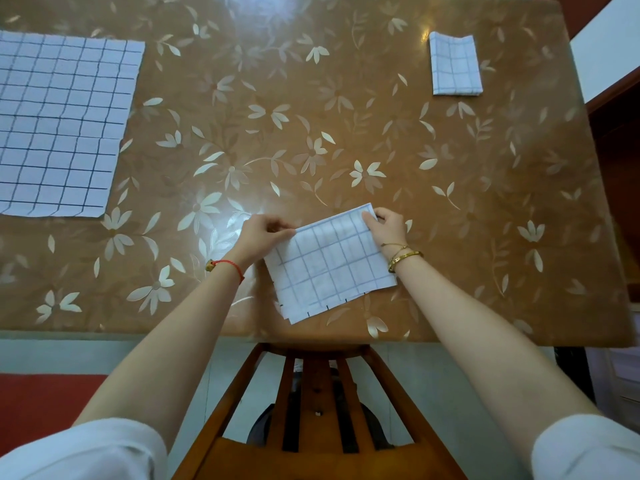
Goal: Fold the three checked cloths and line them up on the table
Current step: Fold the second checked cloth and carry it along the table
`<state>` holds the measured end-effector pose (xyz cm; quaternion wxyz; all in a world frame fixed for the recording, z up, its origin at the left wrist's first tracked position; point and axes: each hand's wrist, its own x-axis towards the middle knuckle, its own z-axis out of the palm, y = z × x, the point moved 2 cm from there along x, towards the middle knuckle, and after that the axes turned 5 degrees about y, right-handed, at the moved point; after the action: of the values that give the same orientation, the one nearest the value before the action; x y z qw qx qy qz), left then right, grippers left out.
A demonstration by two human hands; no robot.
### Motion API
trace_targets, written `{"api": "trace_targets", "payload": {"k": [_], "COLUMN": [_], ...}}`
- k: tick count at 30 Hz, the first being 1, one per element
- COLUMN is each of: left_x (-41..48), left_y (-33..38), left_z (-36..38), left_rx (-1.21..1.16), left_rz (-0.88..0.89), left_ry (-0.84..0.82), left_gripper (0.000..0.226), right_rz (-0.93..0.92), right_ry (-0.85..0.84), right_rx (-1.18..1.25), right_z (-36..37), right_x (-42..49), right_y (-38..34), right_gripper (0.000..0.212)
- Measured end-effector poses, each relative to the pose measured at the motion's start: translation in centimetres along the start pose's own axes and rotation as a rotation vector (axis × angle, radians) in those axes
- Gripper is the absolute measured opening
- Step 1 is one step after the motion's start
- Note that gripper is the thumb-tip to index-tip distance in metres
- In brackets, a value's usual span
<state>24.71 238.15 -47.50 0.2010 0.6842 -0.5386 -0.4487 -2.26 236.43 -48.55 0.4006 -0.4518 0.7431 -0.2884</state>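
At the front of the table [346, 109], your left hand [263, 233] and right hand [388, 227] pinch far corners of the half-folded cloth [332, 268]; likely light, floppy, best held there.

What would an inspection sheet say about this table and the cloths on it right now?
Surface: brown flowered table, glossy.
Job's things: small folded cloth at far right; flat cloth unfolded at left; half-folded cloth at near edge.
Clutter: nothing seen.
Grippers: left hand and right hand each pinch a far corner of the half-folded cloth.
Cables: nothing seen.
Surroundings: wooden chair below the near edge.
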Motion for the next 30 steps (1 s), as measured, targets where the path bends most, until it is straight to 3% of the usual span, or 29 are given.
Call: {"api": "trace_targets", "payload": {"k": [6,12,15,17,22,26,30], "left_x": [-1.0,-1.4,-1.3,-1.5,-2.4,-3.1,-3.3], "left_y": [-1.6,1.4,2.4,2.3,1.3,0.6,0.0], "left_z": [-1.3,-0.3,0.5,0.7,0.4,-0.1,-0.2], "left_rx": [0.005,-0.098,-0.133,-0.203,-0.476,-0.681,-0.754], "left_rz": [-0.018,-0.003,-0.018,-0.071,-0.150,-0.150,-0.184], "left_ry": [-0.008,-0.184,-0.154,-0.069,0.102,0.061,0.018], "left_gripper": [0.012,0.030,0.017,0.014,0.012,0.013,0.012], "right_rz": [0.012,-0.226,-0.275,-0.227,-0.053,0.039,0.101], "right_ry": [-0.009,-0.237,-0.274,-0.235,0.033,-0.031,-0.193], "right_rx": [-0.009,-0.024,0.016,0.040,-0.132,0.024,0.140], "right_z": [-0.6,0.4,1.3,1.5,0.1,0.4,1.0], "right_x": [0.2,-0.9,-1.0,-0.8,-1.3,-2.3,-2.7], "right_y": [-0.1,-4.2,-5.6,-5.4,-2.8,-1.5,-1.3], "right_gripper": [0.030,0.028,0.023,0.020,0.063,0.075,0.064]}}
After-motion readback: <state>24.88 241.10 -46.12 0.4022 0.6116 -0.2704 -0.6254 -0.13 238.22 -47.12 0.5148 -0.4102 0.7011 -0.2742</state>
